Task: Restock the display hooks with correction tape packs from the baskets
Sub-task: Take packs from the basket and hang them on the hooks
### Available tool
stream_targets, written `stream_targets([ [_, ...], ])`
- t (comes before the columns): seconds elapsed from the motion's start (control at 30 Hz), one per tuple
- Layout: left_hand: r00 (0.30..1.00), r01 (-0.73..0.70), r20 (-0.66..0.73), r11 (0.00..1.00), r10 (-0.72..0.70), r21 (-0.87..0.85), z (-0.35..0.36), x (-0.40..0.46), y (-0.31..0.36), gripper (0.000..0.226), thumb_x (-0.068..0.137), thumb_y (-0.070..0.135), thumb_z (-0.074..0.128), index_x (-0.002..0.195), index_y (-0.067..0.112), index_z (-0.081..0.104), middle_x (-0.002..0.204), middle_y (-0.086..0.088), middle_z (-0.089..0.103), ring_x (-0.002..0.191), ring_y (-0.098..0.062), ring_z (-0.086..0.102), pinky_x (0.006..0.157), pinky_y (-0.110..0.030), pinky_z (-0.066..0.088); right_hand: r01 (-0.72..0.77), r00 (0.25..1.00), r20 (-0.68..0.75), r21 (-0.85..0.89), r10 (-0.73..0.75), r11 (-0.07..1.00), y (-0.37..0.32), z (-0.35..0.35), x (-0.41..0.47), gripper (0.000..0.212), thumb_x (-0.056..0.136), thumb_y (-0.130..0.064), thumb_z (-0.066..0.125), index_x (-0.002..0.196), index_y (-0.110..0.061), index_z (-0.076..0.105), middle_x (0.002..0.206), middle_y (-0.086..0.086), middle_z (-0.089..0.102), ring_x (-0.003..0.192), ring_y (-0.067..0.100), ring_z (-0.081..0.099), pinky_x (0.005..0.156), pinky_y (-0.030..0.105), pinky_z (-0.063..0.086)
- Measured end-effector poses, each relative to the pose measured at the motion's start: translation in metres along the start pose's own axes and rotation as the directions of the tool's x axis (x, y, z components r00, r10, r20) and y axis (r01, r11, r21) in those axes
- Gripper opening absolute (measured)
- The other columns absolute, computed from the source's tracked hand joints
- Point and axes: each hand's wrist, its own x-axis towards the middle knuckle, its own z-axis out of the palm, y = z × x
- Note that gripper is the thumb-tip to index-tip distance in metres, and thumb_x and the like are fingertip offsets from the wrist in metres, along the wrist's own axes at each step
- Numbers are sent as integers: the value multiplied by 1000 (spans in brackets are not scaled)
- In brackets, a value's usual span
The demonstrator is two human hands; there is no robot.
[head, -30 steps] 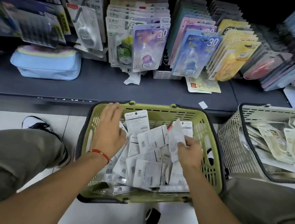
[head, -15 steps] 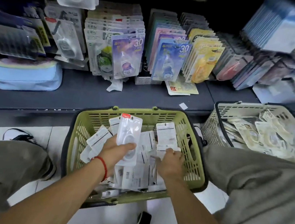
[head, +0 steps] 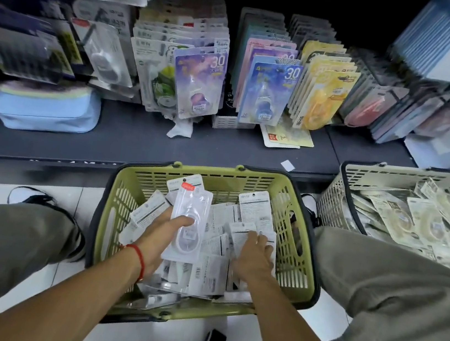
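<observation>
A green basket (head: 295, 269) on the floor between my knees is full of white correction tape packs (head: 212, 272). My left hand (head: 161, 236) holds one clear blister pack with a red tab (head: 189, 217) upright over the pile, thumb across its front. My right hand (head: 253, 256) lies palm down on the packs at the basket's right side, fingers spread on a white pack; whether it grips one is unclear. Rows of coloured correction tape packs hang on the display hooks (head: 269, 90) above the shelf.
A beige basket (head: 332, 202) with yellowish packs stands at the right, behind my right knee. A dark shelf (head: 124, 139) carries a light blue pouch (head: 44, 109), a loose yellow pack (head: 286, 137) and paper scraps. My shoes and the white tiled floor lie below.
My left hand picked a clear pack out of the pile and now holds it upright. My right hand let go of its packs and moved flat onto the right side of the pile.
</observation>
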Motion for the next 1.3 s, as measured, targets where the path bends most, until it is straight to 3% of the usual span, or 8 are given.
stream_targets([
  [0.1,1000,3,1,1000,-3,-31,6,0,-2,54,73,42,75,126,38,69,121,1,77,120,-31,68,113,-60,45,15,989,-138,484,60,875,3,-21,-2,27,102,-13,56,127,-4,60,124,17,65,105,29,60,86,35,47],
  [0.3,996,-74,43,996,76,-50,18,-4,0,60,72,42,81,130,38,65,122,1,77,117,-27,71,110,-58,50,-81,994,55,957,100,279,-6,-68,-13,18,97,-14,51,85,-9,63,76,9,67,69,23,63,68,32,51],
  [0.47,980,-98,173,995,100,-21,23,-4,-1,66,79,29,91,137,35,59,129,3,74,125,-28,67,104,-53,54,100,990,-47,904,-136,416,-35,-59,-24,22,99,-7,60,88,-10,79,92,8,80,80,20,74,67,37,64],
  [0.67,996,-77,40,997,77,9,6,3,-5,63,84,7,85,137,29,60,124,0,76,119,-26,70,107,-58,52,-100,961,-223,275,165,956,8,-38,-1,37,100,-26,64,130,-4,63,128,18,64,114,36,65,91,40,57],
  [0.8,997,-68,35,997,67,25,-3,6,-5,65,82,10,88,135,36,61,123,5,77,121,-24,69,108,-60,49,-133,991,-10,151,136,980,15,-9,4,83,97,-24,72,159,-7,19,161,24,22,142,42,39,112,52,47],
  [0.9,997,-67,32,996,66,50,-7,6,-7,67,82,10,88,135,38,60,126,4,75,124,-25,66,111,-60,47,-109,992,-50,163,119,981,12,-1,7,102,88,-24,84,160,-11,13,158,22,24,143,41,36,115,51,44],
  [1.07,993,-118,29,988,116,96,-8,7,-8,70,82,10,89,139,36,58,129,3,74,124,-24,66,111,-57,49,-12,986,-149,379,74,925,16,-23,1,37,96,-14,71,130,-5,60,125,18,70,112,34,68,96,46,59],
  [1.3,953,-302,53,929,298,215,11,2,-1,64,90,26,83,133,57,47,130,21,66,124,-5,60,104,-41,52,394,914,-272,422,-300,817,-45,-66,-35,30,108,-23,54,136,-12,59,125,5,69,103,18,64,93,29,51],
])
